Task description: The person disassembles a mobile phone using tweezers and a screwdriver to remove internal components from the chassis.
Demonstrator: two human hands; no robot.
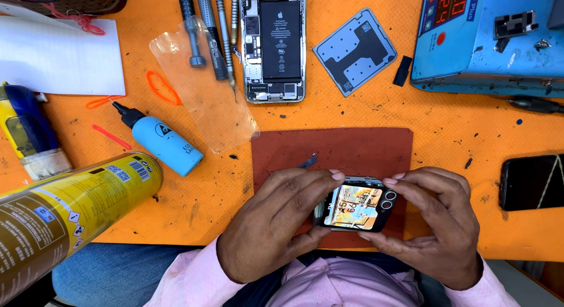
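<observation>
Orange mat (364, 113) | left hand (276, 222), right hand (437, 225) both gripping folded phone (355, 208)

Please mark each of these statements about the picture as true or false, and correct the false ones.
1. Both hands hold one small folded phone with a lit screen. True: the left hand and the right hand grip the folded phone from its two sides.
2. The opened phone lies on the red-brown mat. False: the opened phone lies on the orange mat, beyond the red-brown mat.
3. The blue bottle has a black nozzle. True: the blue bottle lies on its side.
4. The yellow spray can stands upright. False: the yellow spray can lies on its side.
</observation>
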